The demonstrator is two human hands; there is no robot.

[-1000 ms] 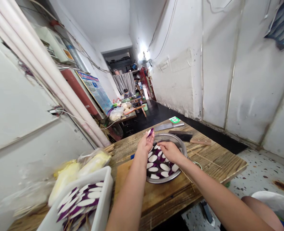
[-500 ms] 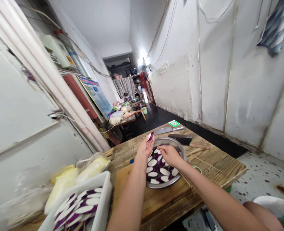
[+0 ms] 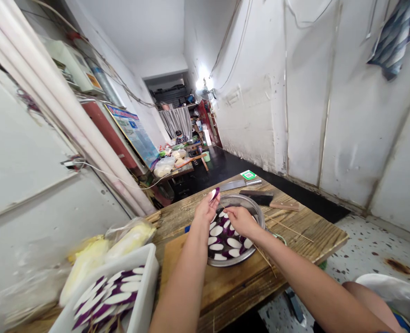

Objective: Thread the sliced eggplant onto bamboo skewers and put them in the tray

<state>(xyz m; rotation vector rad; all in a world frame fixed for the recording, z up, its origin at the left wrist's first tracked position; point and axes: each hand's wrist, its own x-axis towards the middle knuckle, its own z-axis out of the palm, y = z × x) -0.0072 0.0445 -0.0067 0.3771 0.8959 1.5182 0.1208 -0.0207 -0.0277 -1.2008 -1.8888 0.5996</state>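
Observation:
My left hand (image 3: pixel 207 208) is closed on an eggplant slice (image 3: pixel 214 194), white on its cut face with purple skin. Pinched in my right hand (image 3: pixel 240 219) is a thin wooden skewer (image 3: pixel 225 209); its far end points toward the slice, but whether it pierces it I cannot tell. Both hands are above a round metal basin (image 3: pixel 260 215) in which many eggplant slices (image 3: pixel 233 243) lie. The basin stands partly on a wooden cutting board (image 3: pixel 177 259). At the lower left, a white plastic tub (image 3: pixel 152 268) contains skewered eggplant slices (image 3: pixel 109 296).
Behind the basin lie a long knife (image 3: pixel 229 185), a dark-bladed cleaver (image 3: pixel 260 198) and a QR-code card (image 3: pixel 248 175). Loose skewers (image 3: pixel 288 227) rest on the wooden table (image 3: pixel 316 236) to the right. Yellowish plastic bags (image 3: pixel 132 238) sit beyond the tub. A person (image 3: pixel 180 137) sits far back.
The view shifts a little. My left hand keeps the eggplant slice and my right hand keeps the skewer, both staying over the basin with only slight finger movement.

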